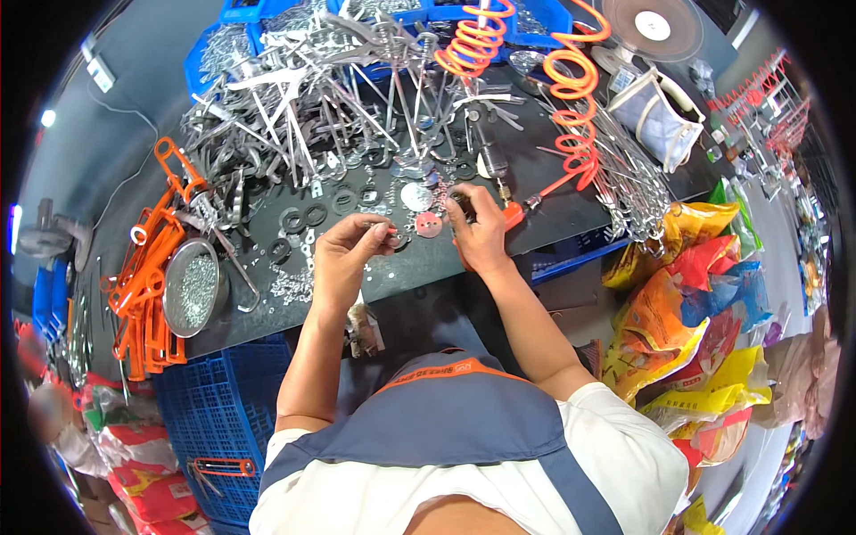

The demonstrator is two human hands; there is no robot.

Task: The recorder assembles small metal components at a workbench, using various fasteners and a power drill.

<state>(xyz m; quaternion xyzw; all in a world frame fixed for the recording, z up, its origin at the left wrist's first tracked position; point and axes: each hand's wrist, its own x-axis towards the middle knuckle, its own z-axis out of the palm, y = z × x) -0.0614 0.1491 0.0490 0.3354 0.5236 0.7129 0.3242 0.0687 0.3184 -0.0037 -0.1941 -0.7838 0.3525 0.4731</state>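
My left hand (343, 259) is at the near edge of the dark workbench, thumb and fingers pinched together on a small part with a red bit showing; its kind is unclear. To its right, my right hand (481, 234) curls its fingers round a dark round part (459, 205), partly hidden by the fingers. An orange piece (513, 216) shows behind that hand, mostly covered by it. Between the hands lie a red disc (429, 225) with small holes and a pale round disc (415, 196). Black rings (315, 214) and small metal bits are scattered left of them.
Metal levers and rods (294, 89) are heaped at the back, before blue bins (201, 62). Orange frames (147, 276) and a metal bowl (194, 287) of small parts stand left. An orange coiled hose (571, 89) hangs right, near wire rods (624, 178) and colourful bags (660, 330).
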